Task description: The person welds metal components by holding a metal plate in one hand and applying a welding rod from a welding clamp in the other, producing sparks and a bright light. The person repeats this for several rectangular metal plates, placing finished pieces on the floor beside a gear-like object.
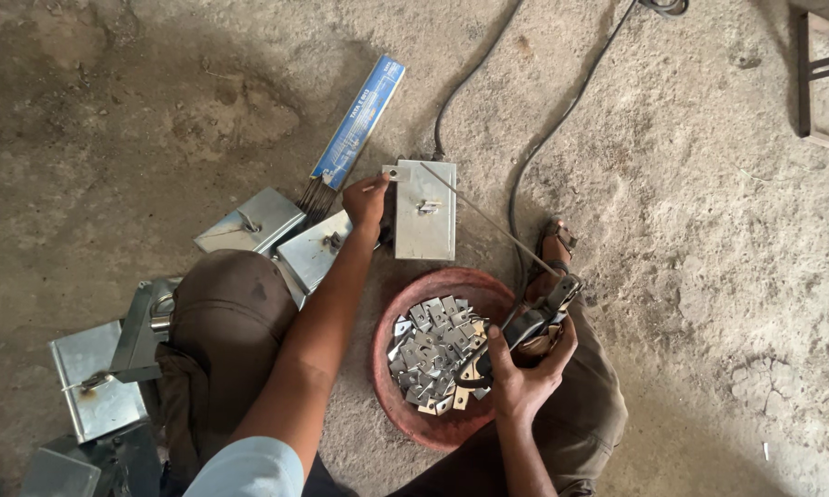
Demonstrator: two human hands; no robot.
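My left hand (pixel 366 200) pinches a small metal bracket (pixel 391 172) against the top left corner of an upright grey metal box (pixel 426 210) on the ground. My right hand (pixel 522 373) grips a black welding electrode holder (pixel 534 320). Its thin rod (pixel 488 221) runs up and left, with the tip at the box's top edge beside the bracket. Just below the box sits a red round bowl (pixel 396 405) filled with several small shiny brackets (pixel 436 348).
Several more grey metal boxes (pixel 249 223) lie to the left by my knee (pixel 226 313). A blue packet of welding rods (pixel 357 121) lies behind them. Two dark cables (pixel 543 138) cross the concrete floor. A metal frame (pixel 824 83) stands at the top right.
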